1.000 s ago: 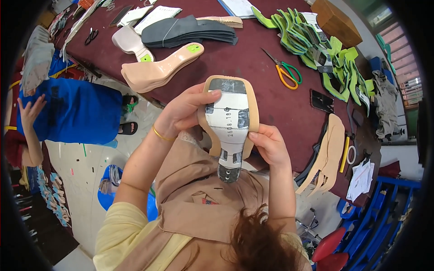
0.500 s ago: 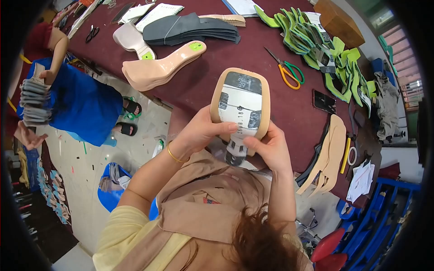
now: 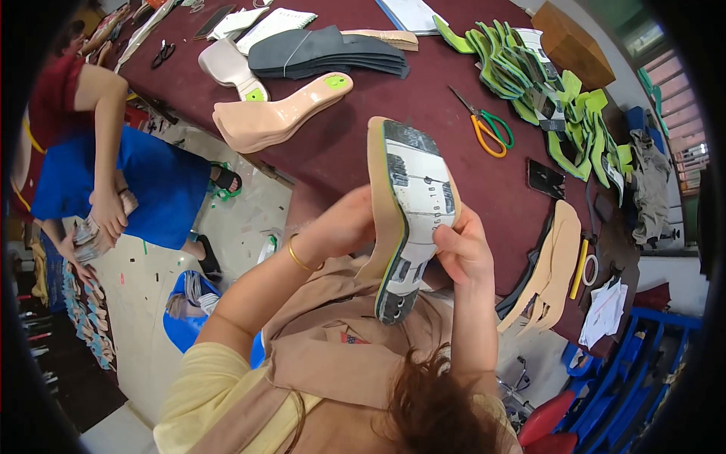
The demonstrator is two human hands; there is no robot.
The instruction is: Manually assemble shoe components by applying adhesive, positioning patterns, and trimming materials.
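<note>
I hold a tan shoe insole (image 3: 408, 204) with a grey-and-white board glued on its face, tilted on edge above the table's near edge. My left hand (image 3: 340, 227) grips its left side from behind, a gold bangle on that wrist. My right hand (image 3: 461, 246) pinches the right edge near the waist of the insole. The heel end with small holes points down toward my chest.
The dark red table (image 3: 348, 144) carries a tan shoe last (image 3: 280, 117), a stack of dark soles (image 3: 325, 53), orange-handled scissors (image 3: 484, 129), green insole pieces (image 3: 544, 91) and tan insoles (image 3: 552, 265). Another person in blue (image 3: 113, 181) stands left, holding a bundle.
The insole has turned from lying flat and face-up to standing on its edge, and it has shifted right. The person at left has stood up and lifted a bundle.
</note>
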